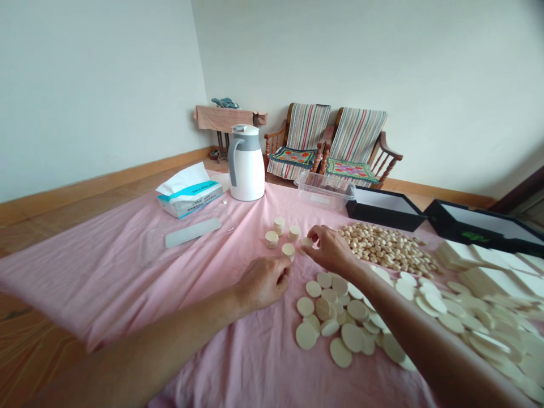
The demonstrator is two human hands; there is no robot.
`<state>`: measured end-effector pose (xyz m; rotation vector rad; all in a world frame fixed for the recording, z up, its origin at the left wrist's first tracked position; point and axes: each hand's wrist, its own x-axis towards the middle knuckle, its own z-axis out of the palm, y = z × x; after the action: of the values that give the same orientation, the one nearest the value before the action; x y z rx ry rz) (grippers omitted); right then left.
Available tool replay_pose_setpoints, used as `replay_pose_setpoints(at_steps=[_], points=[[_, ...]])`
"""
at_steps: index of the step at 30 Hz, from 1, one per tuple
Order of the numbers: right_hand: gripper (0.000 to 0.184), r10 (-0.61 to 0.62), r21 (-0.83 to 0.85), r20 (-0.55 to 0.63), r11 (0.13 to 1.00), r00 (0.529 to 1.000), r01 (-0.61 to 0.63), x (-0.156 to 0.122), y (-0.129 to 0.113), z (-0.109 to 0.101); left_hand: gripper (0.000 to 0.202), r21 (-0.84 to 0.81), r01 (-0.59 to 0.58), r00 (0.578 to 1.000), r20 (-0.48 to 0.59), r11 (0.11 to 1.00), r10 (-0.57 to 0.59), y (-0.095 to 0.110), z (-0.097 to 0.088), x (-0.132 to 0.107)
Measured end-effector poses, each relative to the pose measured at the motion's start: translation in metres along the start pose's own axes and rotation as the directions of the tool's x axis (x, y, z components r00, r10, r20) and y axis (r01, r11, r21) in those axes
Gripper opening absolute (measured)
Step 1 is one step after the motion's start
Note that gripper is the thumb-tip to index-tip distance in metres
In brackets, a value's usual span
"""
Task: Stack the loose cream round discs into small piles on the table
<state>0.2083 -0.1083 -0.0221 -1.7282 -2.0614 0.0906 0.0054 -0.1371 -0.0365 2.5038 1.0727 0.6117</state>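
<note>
Pinching pale discs [306,243], right fingers [315,232] slightly parted, left fingers [282,265] curled

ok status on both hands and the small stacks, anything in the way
Left hand at nearest small disc stack, right hand at rightmost stack. Grips unclear. Three stacks beyond. Larger loose discs by right forearm; nothing visibly blocking.

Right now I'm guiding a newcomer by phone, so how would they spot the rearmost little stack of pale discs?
On the pink cloth, find the tall white-and-grey jug. Nearer the left hand and right hand, slightly right of the jug, is a cluster of small disc stacks. The rearmost stack stands behind all its neighbours, closest to the jug.
</note>
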Motion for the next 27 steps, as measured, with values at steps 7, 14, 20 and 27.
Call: replay_pose_setpoints(at_steps=[7,14,20,27], points=[[0.025,0.010,0.047,-0.044,0.999,0.999,-0.008,-0.005,0.008,-0.021,0.012,0.013,0.004,1.000,0.001,1.000,-0.004,0.002,-0.002,0.000],[0.016,0.042,0.040,0.067,0.998,0.997,-0.045,-0.024,0.041,-0.067,0.015,0.017,0.014,1.000,0.007,1.000,-0.014,0.001,-0.001,0.001],[0.032,0.039,-0.165,0.138,0.986,0.990,-0.016,-0.041,0.055,-0.060,0.016,0.013,0.000,1.000,0.008,1.000,0.000,0.001,0.000,0.001],[0.021,0.054,-0.145,0.141,0.989,0.989,-0.033,-0.038,0.058,-0.050,0.015,0.015,0.005,1.000,0.019,1.000,-0.005,0.000,0.000,0.001]])
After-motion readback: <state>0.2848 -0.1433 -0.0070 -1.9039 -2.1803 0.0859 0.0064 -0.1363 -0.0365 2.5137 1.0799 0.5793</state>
